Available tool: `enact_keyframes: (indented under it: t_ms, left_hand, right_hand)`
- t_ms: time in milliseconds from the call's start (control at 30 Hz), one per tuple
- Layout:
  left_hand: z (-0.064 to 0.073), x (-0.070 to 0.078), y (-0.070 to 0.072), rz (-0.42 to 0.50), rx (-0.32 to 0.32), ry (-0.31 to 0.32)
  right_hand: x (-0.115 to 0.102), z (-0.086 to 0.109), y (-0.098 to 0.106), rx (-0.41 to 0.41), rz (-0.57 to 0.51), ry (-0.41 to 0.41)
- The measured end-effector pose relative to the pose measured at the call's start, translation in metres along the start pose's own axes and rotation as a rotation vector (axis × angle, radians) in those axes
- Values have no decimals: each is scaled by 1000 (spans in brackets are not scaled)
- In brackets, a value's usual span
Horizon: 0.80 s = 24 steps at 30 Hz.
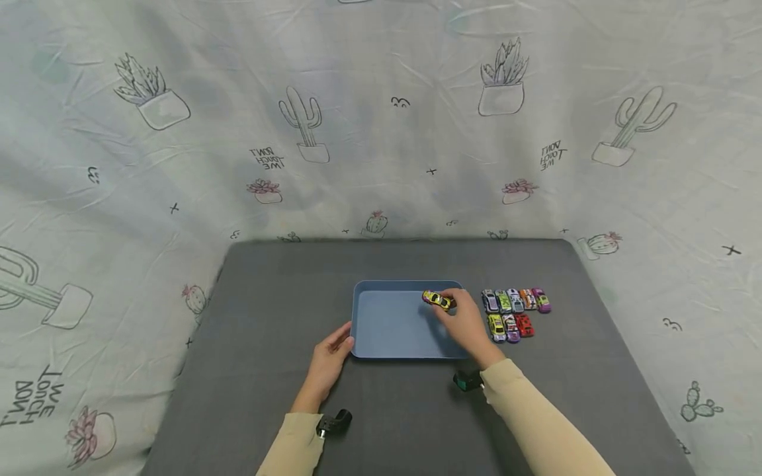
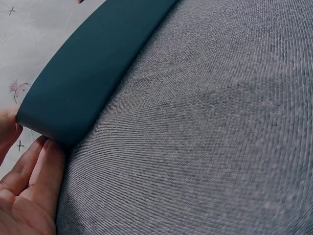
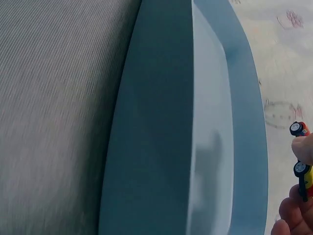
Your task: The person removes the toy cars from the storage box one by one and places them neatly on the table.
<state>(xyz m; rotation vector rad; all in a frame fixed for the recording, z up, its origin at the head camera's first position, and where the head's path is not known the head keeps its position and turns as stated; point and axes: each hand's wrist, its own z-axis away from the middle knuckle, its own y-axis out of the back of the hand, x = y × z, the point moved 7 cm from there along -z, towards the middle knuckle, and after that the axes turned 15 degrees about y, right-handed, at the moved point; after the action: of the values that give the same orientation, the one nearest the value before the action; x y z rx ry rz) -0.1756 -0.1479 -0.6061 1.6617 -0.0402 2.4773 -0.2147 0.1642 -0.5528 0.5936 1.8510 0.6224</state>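
Note:
A blue rectangular tray [image 1: 393, 357] lies on the grey table. At its near left corner, my left hand [image 1: 331, 357] holds the edge, with the thumb by the rim and the fingers [image 2: 49, 169] low against the outer wall. My right hand [image 1: 467, 324] pinches a yellow toy car [image 1: 437, 300] above the right part of the tray. In the right wrist view, the wheels of this toy car [image 3: 302, 168] show between thumb and fingers, while the rest is cut off by the frame edge. The car's shadow falls on the tray floor.
To the right of the tray, several toy cars stand in two rows, among them a purple car [image 1: 541, 300], a red car [image 1: 524, 325] and a yellow car [image 1: 497, 328]. A cactus-print cloth [image 1: 357, 132] hangs behind and beside the grey table [image 1: 286, 297].

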Motion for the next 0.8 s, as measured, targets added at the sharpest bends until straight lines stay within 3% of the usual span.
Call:
enact_keyframes:
  t_ms: [200,300,633,800]
  left_hand:
    - [-15,-21,1,22,29,5]
    - [-16,-22,0,24,43,-1]
    - [-15,-21,-1,15,38,16]
    - [-5,-6,-2,-3,12,-4]
  right_hand:
    - [15,9,26,33,21,0]
    - [24,14,36,45,37,0]
    - [48,32,61,81,112,-37]
    - [54,39,70,112,134,-41]
